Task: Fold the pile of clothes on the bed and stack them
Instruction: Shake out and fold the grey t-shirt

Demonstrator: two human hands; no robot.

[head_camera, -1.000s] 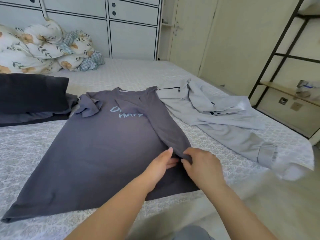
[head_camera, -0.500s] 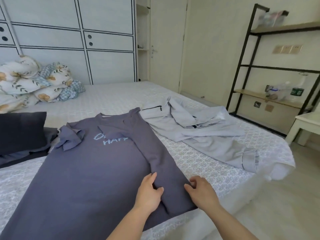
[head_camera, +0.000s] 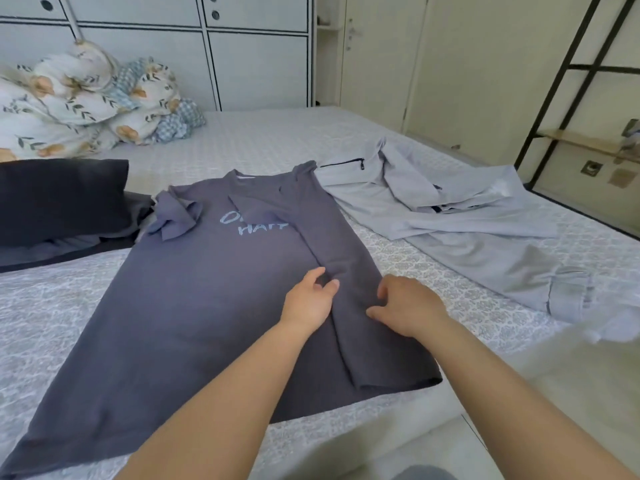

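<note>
A dark grey T-shirt [head_camera: 194, 306] with pale blue lettering lies flat on the bed [head_camera: 259, 140], its right side folded inward as a long strip. My left hand [head_camera: 310, 299] rests on the shirt at the strip's inner edge, fingers relaxed. My right hand [head_camera: 408, 306] lies on the folded strip with its fingers loosely bent, pressing the cloth. The shirt's left sleeve is bunched near the shoulder. To the right lies a light grey jacket [head_camera: 450, 216], unfolded. Dark folded clothes [head_camera: 59, 199] sit at the left.
A flowered duvet [head_camera: 79, 102] is heaped at the bed's far left, against white cupboards [head_camera: 249, 46]. A black metal shelf [head_camera: 568, 109] stands at the right. The bed's near edge runs just below the shirt's hem, with floor to its right.
Both hands have moved up the folded strip, away from the hem. The head camera came closer and tilted down.
</note>
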